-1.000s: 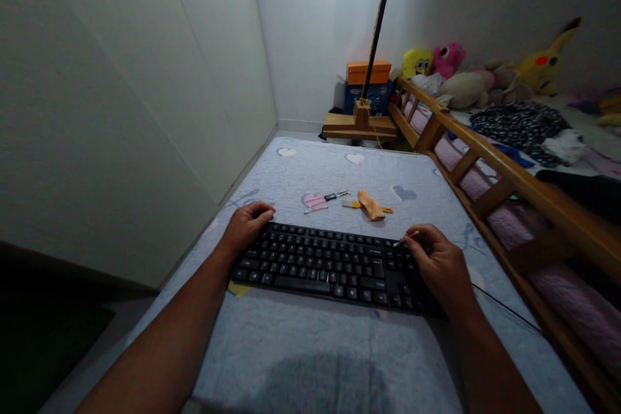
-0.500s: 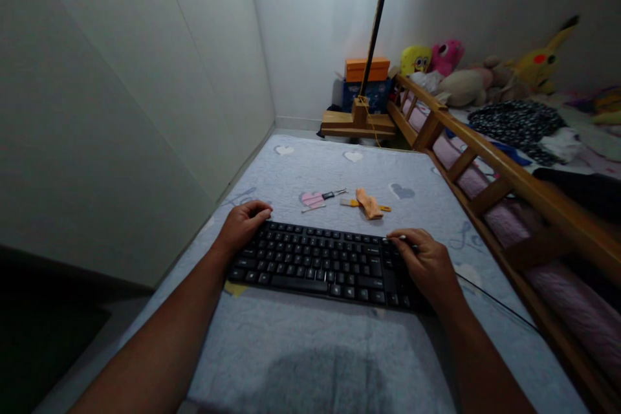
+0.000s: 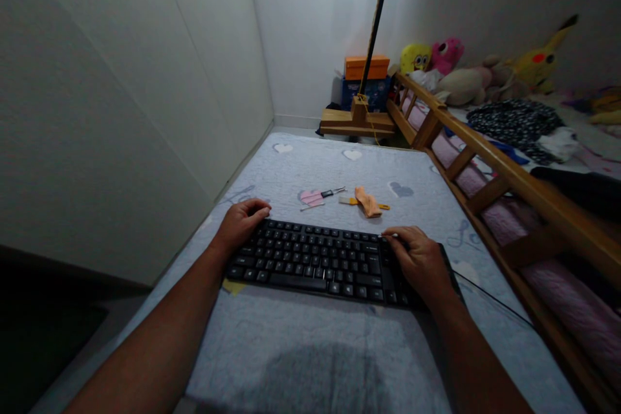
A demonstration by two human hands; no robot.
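Over the keyboard (image 3: 305, 259), the nearly closed right hand (image 3: 418, 260) pinches a swab (image 3: 395, 235).

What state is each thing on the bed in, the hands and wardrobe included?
Keyboard: flat, keys up
Left hand: curled at the keyboard's far left corner
Right hand: pinching a thin white-tipped stick
Orange cloth: crumpled, across the brush
Brush: lying flat, partly covered
Cord: uncoiled, far end unclear
Wardrobe: shut
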